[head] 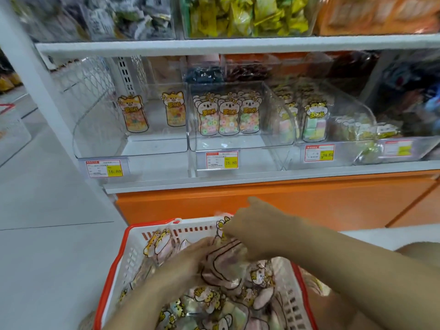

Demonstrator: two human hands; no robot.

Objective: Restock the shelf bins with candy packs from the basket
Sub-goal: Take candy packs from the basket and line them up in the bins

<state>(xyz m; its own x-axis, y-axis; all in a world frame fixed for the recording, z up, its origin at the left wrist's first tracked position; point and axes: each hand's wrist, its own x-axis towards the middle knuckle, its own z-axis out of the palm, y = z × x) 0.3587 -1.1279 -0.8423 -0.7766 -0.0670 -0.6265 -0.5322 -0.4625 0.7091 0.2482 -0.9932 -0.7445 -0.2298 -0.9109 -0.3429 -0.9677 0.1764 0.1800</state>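
Though crinkly, glossy packs [223, 270], slatted basket [133, 256].

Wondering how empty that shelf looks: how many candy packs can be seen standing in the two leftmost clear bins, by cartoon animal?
Orange-animal packs: 2
Koala packs: 3 in front; any behind are hidden
Total visible: 5

Can't read price tags [221, 160] above the basket [118, 256]; can't make out left hand [183, 260] fingertips among packs [221, 270] inside it; can't see its near end, cropped.
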